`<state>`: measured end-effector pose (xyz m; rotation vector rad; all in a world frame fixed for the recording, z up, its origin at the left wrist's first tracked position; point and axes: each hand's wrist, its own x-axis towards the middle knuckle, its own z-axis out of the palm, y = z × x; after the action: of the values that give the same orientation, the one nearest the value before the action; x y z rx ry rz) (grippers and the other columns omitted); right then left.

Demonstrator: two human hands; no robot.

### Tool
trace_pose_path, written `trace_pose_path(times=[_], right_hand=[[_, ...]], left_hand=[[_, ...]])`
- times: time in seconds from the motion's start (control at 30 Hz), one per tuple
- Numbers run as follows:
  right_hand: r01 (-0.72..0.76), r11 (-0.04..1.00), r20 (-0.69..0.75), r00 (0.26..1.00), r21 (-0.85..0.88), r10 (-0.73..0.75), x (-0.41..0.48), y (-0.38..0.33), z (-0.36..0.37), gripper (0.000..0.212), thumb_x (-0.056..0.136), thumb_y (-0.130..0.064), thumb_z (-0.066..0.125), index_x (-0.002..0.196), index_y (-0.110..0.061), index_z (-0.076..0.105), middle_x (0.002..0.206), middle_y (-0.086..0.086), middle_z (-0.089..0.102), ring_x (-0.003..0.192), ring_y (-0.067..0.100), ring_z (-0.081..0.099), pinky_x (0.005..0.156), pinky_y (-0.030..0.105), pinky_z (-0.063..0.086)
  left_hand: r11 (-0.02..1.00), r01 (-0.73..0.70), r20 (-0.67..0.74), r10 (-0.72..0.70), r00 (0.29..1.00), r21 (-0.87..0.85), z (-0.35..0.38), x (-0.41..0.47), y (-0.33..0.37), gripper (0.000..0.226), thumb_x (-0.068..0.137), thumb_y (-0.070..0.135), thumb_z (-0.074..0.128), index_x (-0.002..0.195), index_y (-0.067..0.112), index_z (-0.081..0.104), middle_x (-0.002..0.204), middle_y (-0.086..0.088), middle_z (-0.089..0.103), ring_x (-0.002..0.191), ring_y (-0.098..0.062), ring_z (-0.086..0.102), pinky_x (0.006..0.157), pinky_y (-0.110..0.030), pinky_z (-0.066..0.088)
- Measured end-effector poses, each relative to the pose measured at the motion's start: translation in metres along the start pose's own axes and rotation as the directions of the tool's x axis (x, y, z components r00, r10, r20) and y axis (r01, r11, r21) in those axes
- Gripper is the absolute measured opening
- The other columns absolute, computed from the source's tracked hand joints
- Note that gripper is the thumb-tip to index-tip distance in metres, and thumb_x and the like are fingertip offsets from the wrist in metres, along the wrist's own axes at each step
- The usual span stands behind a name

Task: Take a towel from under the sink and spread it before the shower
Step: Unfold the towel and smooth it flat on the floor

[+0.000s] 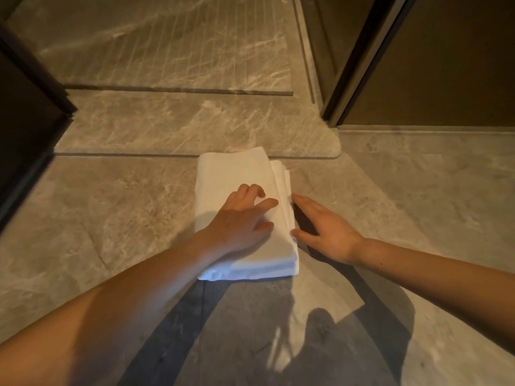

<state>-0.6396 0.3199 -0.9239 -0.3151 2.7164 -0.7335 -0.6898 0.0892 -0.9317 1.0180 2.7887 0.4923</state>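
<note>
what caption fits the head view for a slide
Folded white towel on the marble floor, left hand resting on top, right hand at its layered edge.

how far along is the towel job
Done: the white towel is out, lying on the floor by the shower threshold. In hand: the left hand rests on top; the right hand touches its layered right edge. Left: it is folded, so it needs unfolding and spreading flat.

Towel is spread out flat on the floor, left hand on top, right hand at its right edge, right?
No. The head view shows the towel folded in a stack, not spread out. It does lie on the floor, left hand on top, right hand at its right edge.
</note>
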Motion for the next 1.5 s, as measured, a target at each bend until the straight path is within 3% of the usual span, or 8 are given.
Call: trace_pose_path(times=[0.17, 0.6, 0.83, 0.97, 1.03, 1.17, 1.37, 1.5], right_hand=[[-0.005, 0.998, 0.03, 1.0, 0.057, 0.003, 0.0, 0.0, 0.005, 0.075, 0.09, -0.05, 0.055, 0.152, -0.034, 0.018, 0.153, -0.011, 0.034, 0.133, 0.01, 0.04, 0.103, 0.024, 0.034], [-0.037, 0.998, 0.067, 0.997, 0.053, 0.034, -0.006, -0.003, 0.007, 0.062, 0.097, -0.044, 0.049, 0.152, -0.031, 0.025, 0.153, -0.01, 0.036, 0.132, 0.011, 0.04, 0.107, 0.027, 0.034], [0.015, 0.994, -0.039, 0.999, 0.109, -0.011, -0.005, -0.016, 0.002, 0.045, 0.101, -0.026, 0.044, 0.146, -0.025, 0.039, 0.145, -0.006, 0.045, 0.125, 0.01, 0.044, 0.101, 0.02, 0.033], [-0.118, 0.967, -0.125, 0.981, 0.225, 0.148, -0.002, -0.036, 0.002, 0.036, 0.097, -0.037, 0.049, 0.13, -0.023, 0.055, 0.111, -0.003, 0.062, 0.097, 0.015, 0.059, 0.089, 0.033, 0.049], [-0.228, 0.909, -0.027, 0.967, 0.349, 0.252, 0.001, -0.051, 0.005, 0.04, 0.093, -0.044, 0.055, 0.127, -0.024, 0.054, 0.097, -0.002, 0.067, 0.084, 0.014, 0.064, 0.08, 0.036, 0.054], [-0.31, 0.789, 0.112, 0.948, 0.53, 0.297, 0.003, -0.069, 0.005, 0.046, 0.084, -0.027, 0.072, 0.123, -0.017, 0.051, 0.11, 0.007, 0.065, 0.097, 0.024, 0.063, 0.088, 0.044, 0.053], [-0.199, 0.883, 0.01, 0.977, 0.425, 0.215, 0.002, -0.087, 0.0, 0.047, 0.084, -0.014, 0.066, 0.127, -0.014, 0.047, 0.102, 0.009, 0.066, 0.089, 0.026, 0.064, 0.079, 0.046, 0.054], [-0.101, 0.9, -0.05, 0.99, 0.425, 0.135, -0.005, -0.096, 0.001, 0.053, 0.086, -0.012, 0.06, 0.134, -0.024, 0.039, 0.091, 0.004, 0.067, 0.075, 0.016, 0.063, 0.07, 0.037, 0.054]], left_hand=[[0.999, -0.027, 0.164, 0.023, 0.986, 0.024, -0.007, 0.019, -0.002, 0.057, 0.093, 0.035, 0.038, 0.144, 0.053, 0.022, 0.113, 0.002, 0.031, 0.101, -0.016, 0.025, 0.085, -0.035, 0.028], [0.991, 0.11, 0.576, -0.047, 0.816, -0.075, -0.026, 0.073, -0.008, 0.05, 0.083, 0.044, 0.049, 0.129, 0.056, 0.035, 0.099, 0.004, 0.035, 0.102, -0.023, 0.037, 0.094, -0.051, 0.04], [0.942, -0.012, 0.261, 0.105, 0.96, -0.335, -0.014, 0.059, -0.027, 0.032, 0.076, 0.043, 0.067, 0.103, 0.038, 0.051, 0.087, 0.014, 0.045, 0.081, -0.004, 0.048, 0.07, -0.027, 0.035], [0.868, 0.017, 0.142, 0.061, 0.988, -0.496, -0.01, 0.047, -0.032, 0.034, 0.07, 0.032, 0.076, 0.097, 0.037, 0.056, 0.082, 0.028, 0.051, 0.074, 0.004, 0.049, 0.066, -0.009, 0.034], [0.806, 0.107, 0.171, -0.007, 0.985, -0.582, -0.009, 0.043, -0.031, 0.028, 0.07, 0.03, 0.071, 0.094, 0.037, 0.058, 0.075, 0.023, 0.052, 0.068, 0.002, 0.048, 0.066, -0.013, 0.036], [0.709, 0.211, 0.208, -0.092, 0.974, -0.673, -0.018, 0.045, -0.025, 0.013, 0.075, 0.035, 0.06, 0.088, 0.033, 0.064, 0.063, 0.014, 0.047, 0.063, -0.004, 0.045, 0.064, -0.024, 0.035], [0.761, 0.19, 0.121, -0.146, 0.982, -0.62, -0.032, 0.049, -0.005, 0.018, 0.082, 0.033, 0.067, 0.088, 0.02, 0.055, 0.057, 0.013, 0.046, 0.055, -0.007, 0.04, 0.057, -0.023, 0.033], [0.693, 0.323, 0.192, -0.261, 0.946, -0.645, -0.049, 0.049, -0.007, 0.03, 0.072, 0.014, 0.064, 0.1, 0.025, 0.059, 0.068, -0.008, 0.052, 0.053, -0.018, 0.049, 0.056, -0.031, 0.046]])
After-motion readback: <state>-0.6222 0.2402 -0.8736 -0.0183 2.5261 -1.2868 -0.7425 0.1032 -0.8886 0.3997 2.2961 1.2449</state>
